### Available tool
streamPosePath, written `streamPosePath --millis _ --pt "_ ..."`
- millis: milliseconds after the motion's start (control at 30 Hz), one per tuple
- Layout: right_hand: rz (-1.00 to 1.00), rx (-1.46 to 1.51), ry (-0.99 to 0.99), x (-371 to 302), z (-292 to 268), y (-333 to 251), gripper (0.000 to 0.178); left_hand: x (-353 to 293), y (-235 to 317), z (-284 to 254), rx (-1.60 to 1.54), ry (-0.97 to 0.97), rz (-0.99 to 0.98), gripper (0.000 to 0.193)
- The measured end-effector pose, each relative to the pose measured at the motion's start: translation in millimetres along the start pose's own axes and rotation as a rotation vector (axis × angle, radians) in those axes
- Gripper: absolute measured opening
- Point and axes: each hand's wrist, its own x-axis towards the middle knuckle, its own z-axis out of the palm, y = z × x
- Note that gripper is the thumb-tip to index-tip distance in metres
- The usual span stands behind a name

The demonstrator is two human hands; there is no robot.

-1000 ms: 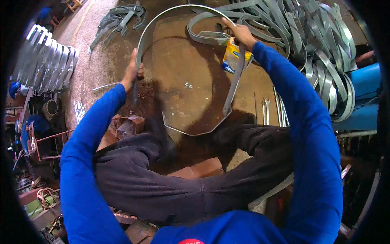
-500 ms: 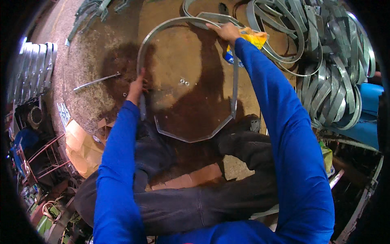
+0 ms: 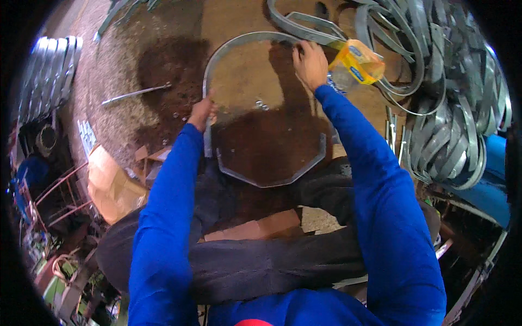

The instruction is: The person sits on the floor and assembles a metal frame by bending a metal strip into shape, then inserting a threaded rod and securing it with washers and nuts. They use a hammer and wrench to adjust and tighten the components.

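Observation:
A wide hoop of flat grey metal strip (image 3: 255,37) arches over the floor in front of me. My left hand (image 3: 202,112) grips its left side, fingers wrapped round the band. At the hoop's upper right, my right hand (image 3: 311,66) is closed on the strip with bent fingers. Part of the hoop's right side is hidden behind my right hand and forearm. Nearer my legs lies an angled metal strip (image 3: 265,185) with bent-up ends. Inside the hoop, several small nuts (image 3: 262,105) sit on the floor.
Beside my right hand is a yellow plastic bag (image 3: 365,62). Curved metal bands (image 3: 446,141) are heaped at the right, and more strips (image 3: 49,76) stand at the left. A long metal rod (image 3: 136,94) and brown cardboard (image 3: 114,185) lie on the left.
The hoop's top has come slightly nearer to me. My right hand has moved nearer along with it, while my left hand stays on the left side. The view has shifted a little.

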Motion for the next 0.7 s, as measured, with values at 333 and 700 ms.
streamPosePath --millis 333,700 --pt "0.048 0.067 -1.131 -250 33 -143 0.054 -15 -32 34 0.632 0.147 0.421 0.035" --pt "0.568 -0.539 0.262 -189 -56 28 0.030 -69 -44 7 1.201 0.233 0.277 0.065"
